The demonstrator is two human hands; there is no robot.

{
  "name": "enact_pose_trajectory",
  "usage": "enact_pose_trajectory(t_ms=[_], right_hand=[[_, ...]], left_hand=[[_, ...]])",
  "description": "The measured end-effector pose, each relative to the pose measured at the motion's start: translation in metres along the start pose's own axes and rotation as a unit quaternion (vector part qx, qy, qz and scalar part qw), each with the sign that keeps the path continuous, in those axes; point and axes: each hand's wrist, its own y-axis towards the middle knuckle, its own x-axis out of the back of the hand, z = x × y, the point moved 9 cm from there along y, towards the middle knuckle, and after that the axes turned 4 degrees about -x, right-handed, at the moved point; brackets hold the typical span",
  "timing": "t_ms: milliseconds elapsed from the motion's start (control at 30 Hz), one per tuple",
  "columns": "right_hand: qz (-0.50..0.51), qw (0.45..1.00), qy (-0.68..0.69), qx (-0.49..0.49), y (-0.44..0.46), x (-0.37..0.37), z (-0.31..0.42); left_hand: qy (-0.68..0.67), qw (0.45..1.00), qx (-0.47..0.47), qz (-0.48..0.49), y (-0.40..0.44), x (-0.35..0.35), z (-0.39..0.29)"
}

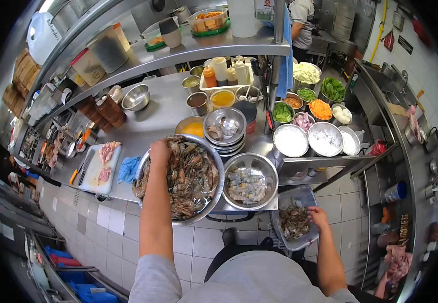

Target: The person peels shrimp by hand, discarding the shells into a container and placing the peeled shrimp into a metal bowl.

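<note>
At the frame's centre, wet-looking, grey-brown shrimp (193,171) fill a wide steel bowl (220,183) overhanging the counter's (160,103) front edge. The left hand (159,151) dips bent fingers among them, grip hidden. Lower right, the right hand (318,217) has half-curled fingers at the tub (300,243), hold unclear. Tiled floor (183,247) spreads lower left.

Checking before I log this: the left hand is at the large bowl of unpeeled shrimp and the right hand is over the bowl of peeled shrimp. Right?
Wrong about the right hand: the head view shows it over the plastic tub. The left hand is at the large bowl of unpeeled shrimp, as you say.
</note>
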Motion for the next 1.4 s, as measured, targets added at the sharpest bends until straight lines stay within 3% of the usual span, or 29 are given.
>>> enact_pose_trajectory(t_ms=[133, 267, 433, 500, 533, 600, 667, 733, 800, 833, 867, 900, 967, 1000, 1067, 1133, 1233, 1267, 1300, 1367, 1400], right_hand=[[0.065, 0.997, 0.041, 0.001, -0.012, -0.026, 0.016], [0.059, 0.997, 0.052, 0.005, -0.028, -0.033, 0.034], [0.087, 0.991, 0.069, 0.073, -0.060, -0.047, 0.094], [0.088, 0.987, 0.061, 0.120, -0.082, -0.060, 0.137], [0.090, 0.981, 0.052, 0.164, -0.094, -0.069, 0.161], [0.101, 0.950, 0.054, 0.290, -0.118, -0.090, 0.214], [0.128, 0.936, 0.039, 0.325, -0.152, -0.115, 0.260], [0.159, 0.925, 0.023, 0.344, -0.169, -0.140, 0.283], [0.193, 0.933, 0.054, 0.297, -0.160, -0.160, 0.276], [0.226, 0.914, 0.152, 0.299, -0.152, -0.167, 0.267], [0.222, 0.915, 0.152, 0.301, -0.142, -0.165, 0.255], [0.214, 0.931, 0.184, 0.232, -0.125, -0.160, 0.233], [0.195, 0.948, 0.204, 0.146, -0.114, -0.143, 0.196], [0.192, 0.949, 0.205, 0.146, -0.114, -0.134, 0.185], [0.159, 0.981, 0.101, 0.052, -0.103, -0.118, 0.142], [0.156, 0.981, 0.105, 0.055, -0.104, -0.107, 0.132], [0.088, 0.994, 0.008, 0.062, -0.103, -0.083, 0.118], [0.010, 0.977, -0.093, 0.190, -0.104, -0.070, 0.131], [-0.069, 0.928, -0.193, 0.311, -0.121, -0.064, 0.153], [-0.076, 0.934, -0.202, 0.285, -0.124, -0.054, 0.156], [-0.077, 0.938, -0.212, 0.262, -0.127, -0.051, 0.158]], left_hand=[[-0.022, 1.000, 0.000, 0.015, -0.008, 0.006, -0.014], [-0.129, 0.989, -0.073, 0.026, 0.000, 0.000, -0.005], [-0.229, 0.966, -0.121, -0.009, -0.037, 0.039, -0.028], [-0.378, 0.911, -0.154, -0.060, -0.059, 0.061, -0.052], [-0.379, 0.910, -0.157, -0.058, -0.073, 0.068, -0.070], [-0.586, 0.800, -0.122, 0.042, -0.105, 0.069, -0.121], [-0.653, 0.739, -0.140, 0.091, -0.136, 0.065, -0.175], [-0.668, 0.712, -0.150, 0.155, -0.168, 0.049, -0.227], [-0.664, 0.696, -0.217, 0.164, -0.193, 0.015, -0.276], [-0.635, 0.715, -0.247, 0.157, -0.210, 0.008, -0.296], [-0.604, 0.733, -0.276, 0.148, -0.225, 0.002, -0.314], [-0.605, 0.731, -0.279, 0.148, -0.234, -0.008, -0.326], [-0.382, 0.825, -0.416, -0.007, -0.260, -0.006, -0.349], [-0.383, 0.824, -0.418, -0.005, -0.269, -0.012, -0.355], [-0.354, 0.792, -0.491, 0.082, -0.296, -0.033, -0.376], [-0.327, 0.773, -0.538, 0.072, -0.313, -0.046, -0.387], [-0.298, 0.745, -0.594, 0.057, -0.331, -0.057, -0.400], [-0.299, 0.741, -0.598, 0.060, -0.336, -0.061, -0.404], [-0.324, 0.759, -0.559, 0.088, -0.335, -0.070, -0.407], [-0.423, 0.769, -0.455, 0.149, -0.329, -0.088, -0.412], [-0.425, 0.766, -0.458, 0.154, -0.333, -0.086, -0.416]])
